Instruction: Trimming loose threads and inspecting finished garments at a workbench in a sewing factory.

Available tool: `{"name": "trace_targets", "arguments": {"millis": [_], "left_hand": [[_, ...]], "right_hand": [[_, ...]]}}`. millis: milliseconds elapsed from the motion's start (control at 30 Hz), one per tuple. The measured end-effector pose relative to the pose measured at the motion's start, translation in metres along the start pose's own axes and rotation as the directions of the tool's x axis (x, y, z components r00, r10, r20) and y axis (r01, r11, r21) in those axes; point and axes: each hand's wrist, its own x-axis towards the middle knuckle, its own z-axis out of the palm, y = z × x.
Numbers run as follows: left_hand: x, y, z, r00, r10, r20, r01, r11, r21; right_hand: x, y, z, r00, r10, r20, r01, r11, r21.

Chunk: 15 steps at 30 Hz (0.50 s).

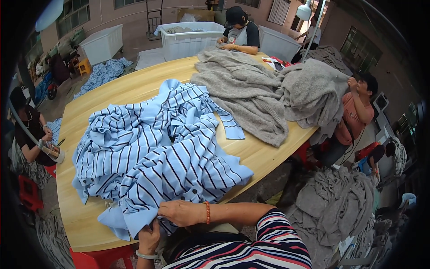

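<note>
A heap of light blue knit garments point(172, 161) with dark and white stripes lies over the near left of the wooden table. At the table's near edge my left hand point(149, 234), a pale bangle on its wrist, pinches a plain blue edge of the striped garment. Just right of it and slightly higher, my right hand point(181, 212) is closed on the same garment, its fingers curled in and partly hidden. An orange bead bracelet circles that wrist. Dark buttons show on the cloth beside my right hand.
Grey knit garments point(246, 89) cover the table's point(134, 89) far right, where a person in an orange shirt point(358, 112) lifts one. Another person in a black cap point(237, 36) works at the far edge. Grey knits point(331, 201) are piled right; a red stool point(103, 258) stands below.
</note>
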Motion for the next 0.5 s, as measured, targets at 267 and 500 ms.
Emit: {"name": "trace_targets", "arguments": {"millis": [267,500], "left_hand": [[0.005,-0.010,-0.002,0.991,-0.050,0.122,0.093,0.922,-0.376],[0.012,-0.015,-0.002,0.974,-0.078,0.213,0.150,0.925,-0.348]], "right_hand": [[-0.002,0.006,0.002,1.000,0.005,-0.011,-0.004,0.991,0.132],[0.005,0.014,-0.002,0.998,0.022,0.055,-0.028,0.992,0.123]]}}
